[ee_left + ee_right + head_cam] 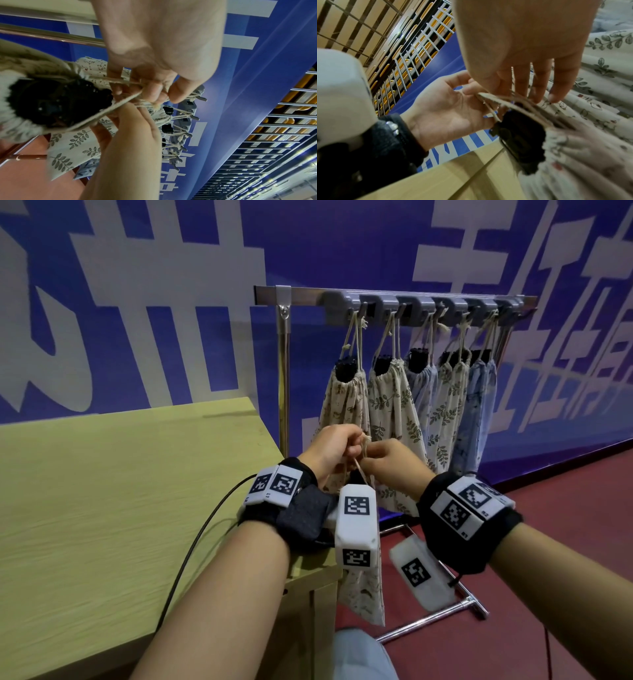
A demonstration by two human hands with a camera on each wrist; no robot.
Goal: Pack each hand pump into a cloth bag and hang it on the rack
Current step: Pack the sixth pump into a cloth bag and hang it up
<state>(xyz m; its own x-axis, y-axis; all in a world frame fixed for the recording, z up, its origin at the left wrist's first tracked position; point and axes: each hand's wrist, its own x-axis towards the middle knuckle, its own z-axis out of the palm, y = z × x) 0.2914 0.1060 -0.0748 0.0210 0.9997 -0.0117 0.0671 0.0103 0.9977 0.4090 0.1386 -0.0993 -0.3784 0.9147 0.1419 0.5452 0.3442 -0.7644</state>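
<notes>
A cream printed cloth bag point(363, 594) hangs between my hands, just off the table's right corner. The black top of a hand pump point(56, 102) pokes out of its gathered mouth, also seen as a dark pump top point(522, 138) in the right wrist view. My left hand point(347, 448) pinches the beige drawstring point(365, 444) above the bag. From the other side my right hand point(373, 462) grips the same cords, knuckle to knuckle with the left. The cords point(123, 82) run taut from the bag mouth into my left fingers point(154, 93). The rack point(424, 302) stands behind, above my hands.
Several filled cloth bags point(394, 402) hang by their cords from the rack's grey hooks. The rack's upright post point(284, 371) rises beside the wooden table point(120, 508), and its base bars point(428, 621) lie on the red floor. A blue wall banner is behind.
</notes>
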